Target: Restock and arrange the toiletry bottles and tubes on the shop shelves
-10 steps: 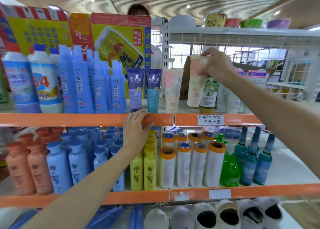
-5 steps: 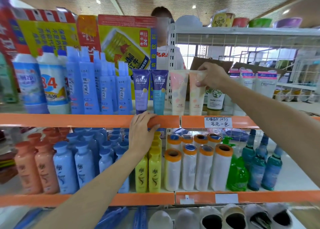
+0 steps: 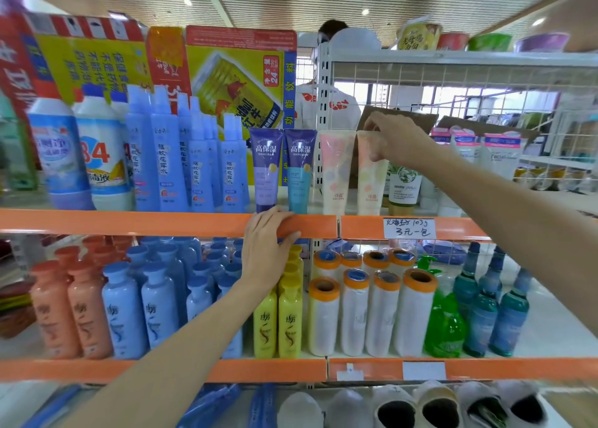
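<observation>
A cream tube with pastel dots (image 3: 370, 185) stands cap down on the upper shelf, and my right hand (image 3: 393, 141) pinches its top end. To its left stands a matching pink-dotted tube (image 3: 336, 172), then a teal tube (image 3: 299, 172) and a purple tube (image 3: 267, 168). My left hand (image 3: 267, 249) rests on the orange front rail (image 3: 129, 222) of the upper shelf, fingers curled over its edge, holding no product. A green-labelled bottle (image 3: 404, 185) stands just right of the held tube.
Blue spray bottles (image 3: 168, 155) and white cleaner jugs (image 3: 100, 155) fill the upper shelf's left. The lower shelf holds peach, blue and yellow shampoo bottles (image 3: 278, 321), film rolls (image 3: 356, 311), a green pump bottle (image 3: 445, 321) and teal bottles. A person stands behind the shelf (image 3: 326, 104).
My right hand has brought the cream tube down and leftward from mid-air and stood it on the shelf beside the pink-dotted tube. The left hand has stayed on the rail.
</observation>
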